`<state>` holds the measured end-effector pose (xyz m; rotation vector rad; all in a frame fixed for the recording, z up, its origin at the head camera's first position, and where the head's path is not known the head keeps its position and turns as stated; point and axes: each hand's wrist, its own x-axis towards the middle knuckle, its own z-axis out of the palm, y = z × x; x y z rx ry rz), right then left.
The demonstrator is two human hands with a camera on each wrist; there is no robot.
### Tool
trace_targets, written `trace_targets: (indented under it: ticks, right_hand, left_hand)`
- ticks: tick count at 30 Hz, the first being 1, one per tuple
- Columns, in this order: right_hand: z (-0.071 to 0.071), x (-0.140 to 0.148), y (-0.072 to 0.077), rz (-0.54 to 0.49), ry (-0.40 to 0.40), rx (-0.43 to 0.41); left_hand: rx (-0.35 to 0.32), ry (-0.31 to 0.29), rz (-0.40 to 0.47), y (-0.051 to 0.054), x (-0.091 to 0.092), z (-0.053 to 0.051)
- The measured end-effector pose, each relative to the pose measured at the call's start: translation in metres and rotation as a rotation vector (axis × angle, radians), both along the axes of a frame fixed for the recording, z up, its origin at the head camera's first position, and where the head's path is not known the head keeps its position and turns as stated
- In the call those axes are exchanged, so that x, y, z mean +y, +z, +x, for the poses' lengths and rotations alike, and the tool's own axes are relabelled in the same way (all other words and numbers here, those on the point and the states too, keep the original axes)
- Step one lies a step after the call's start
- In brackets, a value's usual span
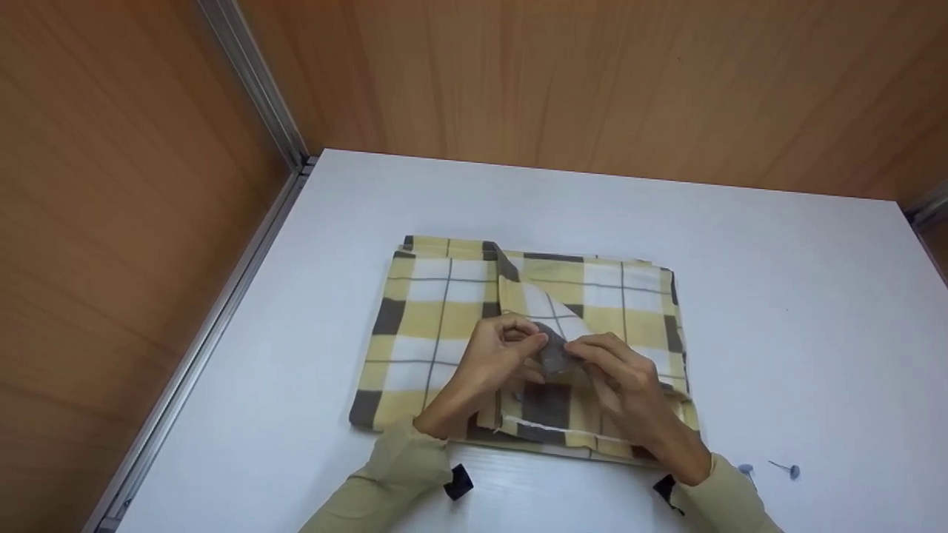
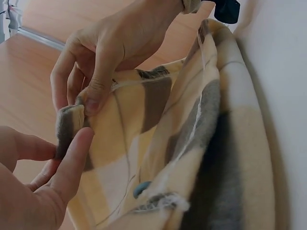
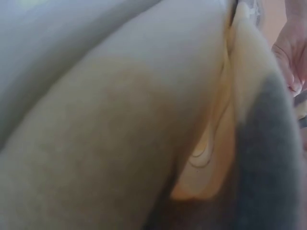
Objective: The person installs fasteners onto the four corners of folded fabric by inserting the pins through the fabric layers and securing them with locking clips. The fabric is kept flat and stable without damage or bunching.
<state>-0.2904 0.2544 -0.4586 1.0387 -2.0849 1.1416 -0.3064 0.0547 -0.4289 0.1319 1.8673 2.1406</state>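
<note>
A folded plaid cloth in yellow, white and dark grey lies on the table, one flap lifted in the middle. My left hand pinches the raised edge of this flap between thumb and fingers. Just to its right, my right hand pinches the same edge. In the left wrist view, a small folded-over bit of grey and yellow edge shows between my left hand and right hand. A blue-headed pin is at the cloth below them. Blurred cloth fills most of the right wrist view.
Two blue-headed pins, one clear and one partly behind the right sleeve, lie at the right front of the white table. Wooden panels stand behind and at the left.
</note>
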Motion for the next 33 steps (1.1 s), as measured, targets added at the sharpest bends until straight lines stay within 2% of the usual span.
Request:
trace_targets:
  ticks: [5,14,22,28,33]
  right_hand:
    - [0.0001,0.0000,0.0015,-0.002,-0.031,-0.016]
    - [-0.0016,-0.0013,0.0070,0.027,-0.011,0.016]
    - [-0.0004,-0.0017,0.0091,0.034,0.045,0.010]
    - [-0.0010,-0.0006,0.0084,0.028,0.018,0.007]
    - [-0.0016,0.0034,0.0091,0.011,0.007,-0.028]
  left_hand:
    - [0.011,-0.014,0.021,-0.0015,-0.0010,-0.0005]
    - [-0.042,-0.044,0.097,0.0000,-0.0037,0.0016]
    - [-0.033,-0.044,0.087,0.0025,-0.0068,0.0016]
    - [-0.021,-0.056,0.070,0.0021,-0.0056,0.0008]
    - [0.007,-0.074,0.031,0.0008,-0.0043,-0.0004]
